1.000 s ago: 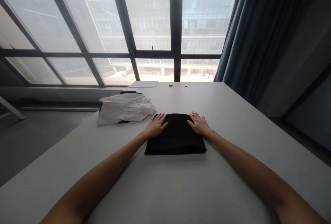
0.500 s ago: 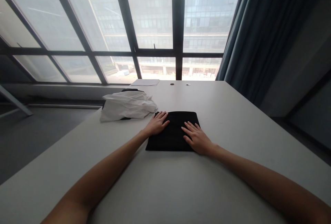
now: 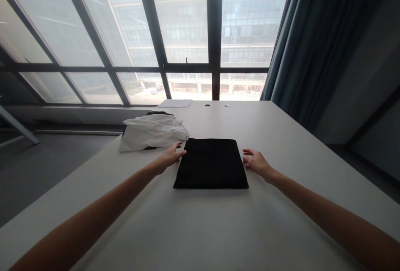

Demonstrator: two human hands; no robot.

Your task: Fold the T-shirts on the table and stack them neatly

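Daylight fills tall windows (image 3: 187,21) in dark frames (image 3: 214,33); a blue curtain (image 3: 315,41) hangs at right; grey floor (image 3: 78,148) shows left of the white table (image 3: 296,150).

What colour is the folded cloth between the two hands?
The folded cloth is plain black, seen best in the head view.

Blue curtain (image 3: 312,54), dark-framed windows (image 3: 186,16), white paper (image 3: 175,103) on white table (image 3: 293,146)
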